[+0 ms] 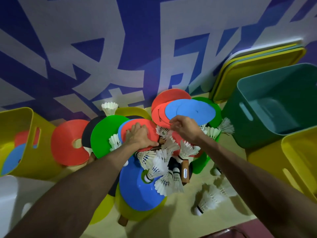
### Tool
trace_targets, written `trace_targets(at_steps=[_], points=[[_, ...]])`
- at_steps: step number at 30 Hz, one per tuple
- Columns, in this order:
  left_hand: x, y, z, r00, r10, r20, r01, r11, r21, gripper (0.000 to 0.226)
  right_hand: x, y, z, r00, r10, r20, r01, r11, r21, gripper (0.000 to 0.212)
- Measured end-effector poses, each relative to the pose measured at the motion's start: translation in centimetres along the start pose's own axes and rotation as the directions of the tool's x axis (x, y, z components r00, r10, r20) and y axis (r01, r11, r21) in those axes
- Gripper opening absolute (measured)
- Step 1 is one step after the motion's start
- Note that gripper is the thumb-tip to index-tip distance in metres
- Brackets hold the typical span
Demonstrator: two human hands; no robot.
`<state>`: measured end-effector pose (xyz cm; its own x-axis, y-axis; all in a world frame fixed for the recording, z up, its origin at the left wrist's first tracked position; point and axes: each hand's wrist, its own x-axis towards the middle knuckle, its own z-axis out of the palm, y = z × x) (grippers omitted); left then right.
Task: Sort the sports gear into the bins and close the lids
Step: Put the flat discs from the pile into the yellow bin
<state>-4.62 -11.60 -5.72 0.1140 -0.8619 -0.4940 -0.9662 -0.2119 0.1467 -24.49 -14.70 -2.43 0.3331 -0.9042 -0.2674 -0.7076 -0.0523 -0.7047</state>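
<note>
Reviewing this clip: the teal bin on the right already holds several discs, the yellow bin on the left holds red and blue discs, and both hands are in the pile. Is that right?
Not quite. In the head view the teal bin looks empty. The rest holds: the yellow bin on the left holds red and blue discs, and the left hand and right hand are in the pile.

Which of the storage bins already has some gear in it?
The yellow bin on the far left: red and blue discs lie inside. The teal bin looks empty.
</note>
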Motion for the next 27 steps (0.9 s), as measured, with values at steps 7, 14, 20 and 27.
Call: trace_targets(at_steps=[7,14,20,27], points=[[-0.3,0.9,0.2,0.999,0.043,0.020,-0.045,0.989,0.138,0.079,0.7,2.3,-1.6,0.988,-0.031,-0.153,-0.014,0.958,-0.286,0.026],[-0.2,-0.7,-0.9,0.993,0.110,0.041,-0.106,0.990,-0.094,0.041,0.9,5.0,-2.0,1.000,-0.031,0.000,0.025,0.799,-0.601,0.056],[-2.1,-0.2,-1.9,0.989,0.127,-0.076,-0.131,0.990,-0.053,0.022,1.3,4.4,-3.5,0.999,-0.020,0.037,0.038,0.788,-0.614,0.034],[-3.6,0.1,-3.9,0.956,0.130,-0.265,-0.122,0.991,0.045,0.023,0.4,2.1,-4.0,0.995,-0.091,-0.031,0.036,0.652,-0.757,0.038]])
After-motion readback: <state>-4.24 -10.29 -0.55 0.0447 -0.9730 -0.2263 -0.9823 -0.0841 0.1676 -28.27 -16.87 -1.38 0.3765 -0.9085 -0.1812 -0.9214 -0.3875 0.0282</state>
